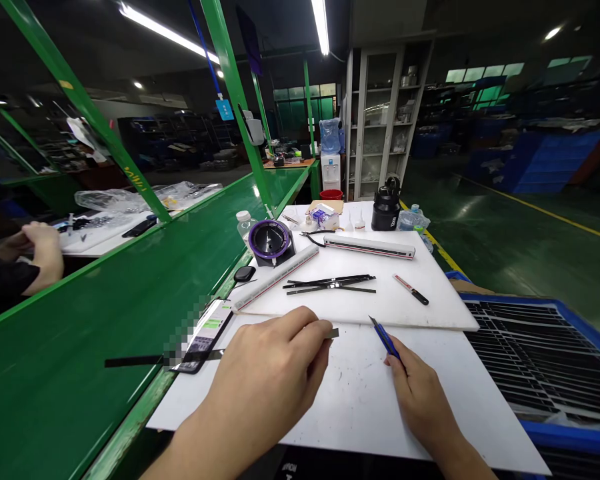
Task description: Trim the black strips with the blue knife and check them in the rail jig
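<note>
My left hand (275,367) is closed round a thin black strip (133,361), whose long end sticks out to the left over a phone (200,347) and whose short end shows past the fingertips. To the right, my right hand (420,393) grips a blue craft knife (384,339), blade pointing up and left. Beyond the hands, several black strips (330,285) lie crossed on a white foam sheet (375,310). A red-and-black knife (411,289) rests on the foam to their right.
Two white model train cars (370,247) (277,279) lie on the foam. Behind stand a purple-rimmed fan (270,240), a bottle (244,227) and a black jug (386,208). A blue crate (555,307) of dark strips is at right. Another person's hands (43,240) are at left.
</note>
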Demonstrator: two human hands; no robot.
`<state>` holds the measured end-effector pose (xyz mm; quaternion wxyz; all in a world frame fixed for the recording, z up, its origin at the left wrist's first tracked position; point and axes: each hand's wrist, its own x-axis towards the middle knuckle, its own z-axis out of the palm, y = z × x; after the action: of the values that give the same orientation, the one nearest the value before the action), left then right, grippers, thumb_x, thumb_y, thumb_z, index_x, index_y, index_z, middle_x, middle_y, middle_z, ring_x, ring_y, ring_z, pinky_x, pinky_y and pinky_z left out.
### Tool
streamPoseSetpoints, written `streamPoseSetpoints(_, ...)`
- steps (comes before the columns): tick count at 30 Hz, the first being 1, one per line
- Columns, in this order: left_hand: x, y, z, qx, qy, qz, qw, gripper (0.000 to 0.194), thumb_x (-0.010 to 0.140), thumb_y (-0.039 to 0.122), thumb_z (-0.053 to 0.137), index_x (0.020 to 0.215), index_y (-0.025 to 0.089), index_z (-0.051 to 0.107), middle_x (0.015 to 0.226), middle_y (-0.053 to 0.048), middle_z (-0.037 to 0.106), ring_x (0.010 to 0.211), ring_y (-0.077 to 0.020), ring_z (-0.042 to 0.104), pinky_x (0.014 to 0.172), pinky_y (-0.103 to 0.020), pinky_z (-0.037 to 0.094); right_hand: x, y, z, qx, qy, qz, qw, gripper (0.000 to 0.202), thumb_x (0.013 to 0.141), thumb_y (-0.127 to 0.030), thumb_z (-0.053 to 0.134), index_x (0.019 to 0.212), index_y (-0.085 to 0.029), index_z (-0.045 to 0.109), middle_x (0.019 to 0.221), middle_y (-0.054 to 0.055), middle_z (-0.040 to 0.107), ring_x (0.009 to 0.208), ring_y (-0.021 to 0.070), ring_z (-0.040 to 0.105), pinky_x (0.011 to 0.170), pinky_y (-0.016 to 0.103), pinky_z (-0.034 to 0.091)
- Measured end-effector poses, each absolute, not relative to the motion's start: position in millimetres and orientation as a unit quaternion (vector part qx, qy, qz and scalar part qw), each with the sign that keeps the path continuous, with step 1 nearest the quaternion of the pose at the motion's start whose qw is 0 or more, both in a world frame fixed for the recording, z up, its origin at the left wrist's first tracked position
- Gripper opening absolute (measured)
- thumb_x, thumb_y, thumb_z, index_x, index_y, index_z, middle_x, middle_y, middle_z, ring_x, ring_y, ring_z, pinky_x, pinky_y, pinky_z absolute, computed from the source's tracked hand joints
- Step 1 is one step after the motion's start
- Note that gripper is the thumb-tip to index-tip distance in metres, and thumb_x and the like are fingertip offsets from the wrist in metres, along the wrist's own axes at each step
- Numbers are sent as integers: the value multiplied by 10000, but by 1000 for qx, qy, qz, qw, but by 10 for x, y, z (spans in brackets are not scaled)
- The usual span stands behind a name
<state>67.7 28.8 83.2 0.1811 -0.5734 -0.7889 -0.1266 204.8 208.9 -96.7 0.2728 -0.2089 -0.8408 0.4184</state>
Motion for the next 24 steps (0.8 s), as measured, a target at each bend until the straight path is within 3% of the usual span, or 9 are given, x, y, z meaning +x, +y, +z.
streamPoseSetpoints(13,626,255,928,-607,-760,-85,214,187,909,203,485,978,237,656,806,-2,631,643,-137,597,526,-270,370,2044,2103,-982,-210,-840,420,271,459,1035,-391,298,1333,-106,498,1136,49,582,1012,195,549,871,295,478)
streamPoseSetpoints(16,583,275,960,-608,-763,-124,181,197,916,202,481,1005,233,654,853,-10,647,668,-137,595,560,-269,377,2045,2104,-979,-207,-841,420,270,456,1035,-394,300,1331,-110,500,1128,49,585,1011,197,550,872,299,474)
streamPoseSetpoints(18,576,273,911,-604,-769,-190,87,191,921,213,481,990,234,658,885,-13,659,731,-137,604,627,-256,406,2051,2103,-979,-206,-842,418,272,452,1037,-391,296,1333,-114,496,1123,50,586,1016,200,549,870,301,475)
streamPoseSetpoints(21,623,160,664,-536,-784,-266,-164,150,892,280,547,979,254,667,900,-9,670,829,-155,599,728,-245,426,2071,2104,-1002,-208,-841,414,280,440,1044,-394,299,1336,-123,487,1143,51,577,1025,201,547,869,300,479)
streamPoseSetpoints(23,678,-11,396,-423,-783,-284,-357,238,868,337,579,1085,265,644,885,-16,667,806,-164,581,692,-243,423,2088,2109,-1036,-207,-842,410,283,428,1049,-397,312,1346,-135,476,1162,47,569,1033,198,545,878,295,479)
streamPoseSetpoints(24,703,-117,246,-352,-760,-289,-464,265,880,355,543,1104,246,633,809,-15,653,680,-144,549,603,-234,402,2095,2113,-1056,-206,-844,407,283,420,1052,-395,317,1355,-146,468,1176,41,562,1040,196,544,887,294,477)
